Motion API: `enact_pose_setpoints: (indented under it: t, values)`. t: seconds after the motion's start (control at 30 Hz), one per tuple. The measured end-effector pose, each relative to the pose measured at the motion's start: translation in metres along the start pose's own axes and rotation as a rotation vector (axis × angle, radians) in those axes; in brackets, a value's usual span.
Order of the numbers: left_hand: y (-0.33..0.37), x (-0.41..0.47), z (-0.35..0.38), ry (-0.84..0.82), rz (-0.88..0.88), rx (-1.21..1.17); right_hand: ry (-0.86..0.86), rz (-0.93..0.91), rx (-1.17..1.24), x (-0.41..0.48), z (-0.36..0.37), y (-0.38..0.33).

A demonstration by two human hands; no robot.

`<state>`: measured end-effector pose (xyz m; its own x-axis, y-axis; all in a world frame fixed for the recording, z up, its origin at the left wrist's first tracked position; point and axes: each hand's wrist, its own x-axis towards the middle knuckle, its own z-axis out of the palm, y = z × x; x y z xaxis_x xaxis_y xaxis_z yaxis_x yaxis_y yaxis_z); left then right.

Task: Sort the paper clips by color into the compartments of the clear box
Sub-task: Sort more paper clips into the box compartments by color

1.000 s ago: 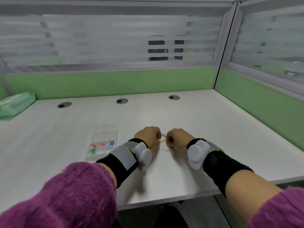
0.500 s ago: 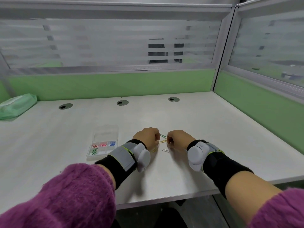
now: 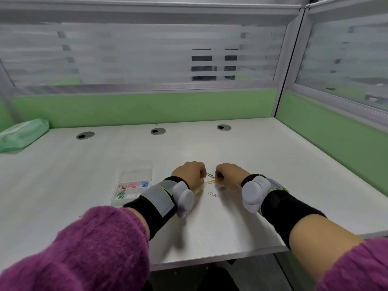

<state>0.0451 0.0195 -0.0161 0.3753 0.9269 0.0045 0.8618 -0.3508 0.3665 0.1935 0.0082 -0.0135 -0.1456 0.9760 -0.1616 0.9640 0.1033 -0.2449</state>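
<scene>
a: fingers (image 3: pixel 201 172) of the left hand (image 3: pixel 189 174) are curled under, and so are those of the right hand (image 3: pixel 230 174). the two hands face each other low over the table (image 3: pixel 273 164).
b: pinching anything?
a: cannot tell, the tips are hidden. a green paper clip (image 3: pixel 210 175) sits right between them.
b: other clips?
a: a yellow paper clip (image 3: pixel 210 182) just beside the green one, a white paper clip (image 3: pixel 213 194) nearer the person, both loose.
b: the clear box (image 3: pixel 132 193)?
a: left of the left wrist, lid open, with red, blue and green clips in separate compartments.
</scene>
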Motion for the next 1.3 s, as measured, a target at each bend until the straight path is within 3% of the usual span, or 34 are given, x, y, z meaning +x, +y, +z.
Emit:
enact_pose_setpoints:
  t: [0.77,1.3]
  values:
    - [0.005,0.038,0.009,-0.127,0.017,0.102,0.077,0.077,0.132,0.028,0.002,0.013]
    - [-0.062,-0.023,-0.038,0.045,-0.111,0.059,0.056,-0.080,0.191,0.023,-0.001,-0.065]
